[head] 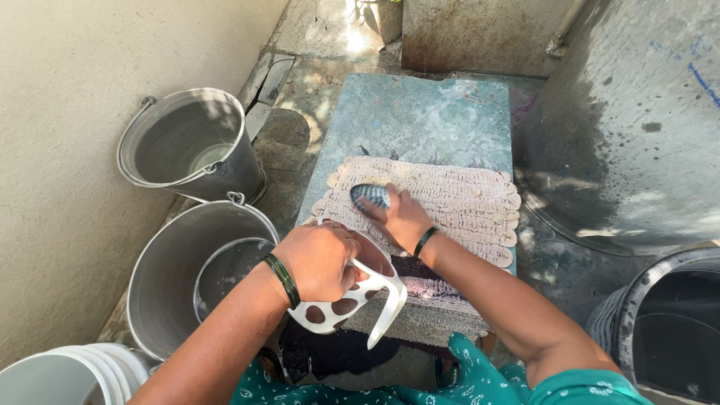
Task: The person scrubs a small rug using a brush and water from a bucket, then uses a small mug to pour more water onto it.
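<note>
Shaggy beige mat [450, 202] lies flat on the wet stone slab [420, 112], covering its near half; near edge hangs over the front of the slab. Long axis runs left to right across the view, pile ridges parallel to it. Suds and water film visible on the bare far part of the slab, so wetting and soaping appear already under way. Judgement: scrubbing is mid-course; the brush sits at the mat's left portion, the right portion shows no foam I can make out, and rinsing seems still to come.

Scrub brush [370, 196], blue and white, lies pressed on the mat, long axis roughly left to right, gripped from above by the right hand [405, 217], fingers wrapped over its back.

Left hand [319, 259] is closed round the handle of a white mug with brown spots [352, 296], held tilted over the mat's near left corner; contents not visible.

Surroundings: two steel buckets [187, 142] at left, the nearer holding some water; white plastic bucket [67, 375] at bottom left; dark tub [667, 330] at right.
</note>
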